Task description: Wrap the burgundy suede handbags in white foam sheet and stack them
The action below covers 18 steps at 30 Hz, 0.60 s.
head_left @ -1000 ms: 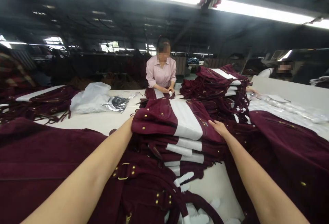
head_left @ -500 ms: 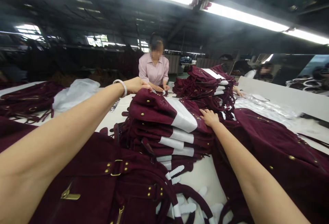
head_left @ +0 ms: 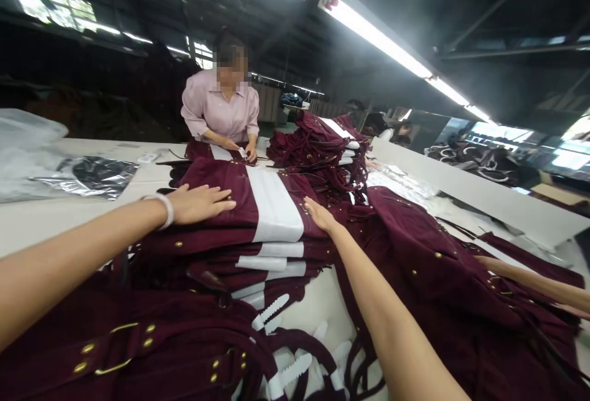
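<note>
A stack of folded maroon garments (head_left: 258, 229) with white bands and gold studs stands in front of me on the table. My left hand (head_left: 199, 202), a pale bangle on its wrist, lies flat with fingers stretched on the left side of the top garment. My right hand (head_left: 319, 214) rests open against the top garment's right edge. Neither hand grips anything.
A person in a pink shirt (head_left: 221, 112) works across the table on another maroon piece. A second maroon stack (head_left: 318, 146) stands behind. Loose maroon garments (head_left: 437, 266) lie right and at the near left (head_left: 138, 346). Plastic bags (head_left: 87, 174) lie far left. Someone's forearm (head_left: 530, 278) reaches in from the right.
My left hand came down from the far top edge of the stack and now presses flat on the top garment. The camera swung right; my right hand stayed at the stack's right edge.
</note>
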Available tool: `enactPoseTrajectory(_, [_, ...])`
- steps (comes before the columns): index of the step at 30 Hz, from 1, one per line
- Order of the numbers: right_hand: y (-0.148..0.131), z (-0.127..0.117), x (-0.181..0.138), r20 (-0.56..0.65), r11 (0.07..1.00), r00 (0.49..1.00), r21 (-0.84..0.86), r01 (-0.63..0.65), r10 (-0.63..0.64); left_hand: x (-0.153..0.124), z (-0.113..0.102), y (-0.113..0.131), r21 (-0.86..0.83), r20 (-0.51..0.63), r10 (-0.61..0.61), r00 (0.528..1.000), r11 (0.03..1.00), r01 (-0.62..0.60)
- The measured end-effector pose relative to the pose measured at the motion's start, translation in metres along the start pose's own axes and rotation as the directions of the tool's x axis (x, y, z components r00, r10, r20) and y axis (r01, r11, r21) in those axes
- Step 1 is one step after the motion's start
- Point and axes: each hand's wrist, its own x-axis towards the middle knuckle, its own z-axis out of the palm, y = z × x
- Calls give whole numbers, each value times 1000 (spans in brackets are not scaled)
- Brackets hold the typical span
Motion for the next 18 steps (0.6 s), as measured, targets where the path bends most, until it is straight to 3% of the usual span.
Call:
enactPoseTrajectory(2, [-1, 10, -3, -12, 1000, 1000, 17, 10, -9, -19, 28, -18, 71, -38, 26, 999, 997, -24])
enactPoseTrajectory(5, [-5, 17, 1, -18, 999, 1000, 48, 18, -17, -40, 44, -23, 155, -80, 63, 995, 987, -50])
enactPoseTrajectory(12, [-9, -3, 2, -14, 999, 1000, 36, 7, -7, -53, 41, -15, 113, -122, 7, 992, 994, 7])
enactPoseTrajectory(18, [-13, 17, -36, -85, 995, 994, -65, -79, 73, -55, 43, -17, 62, -121, 13, 993, 998, -6])
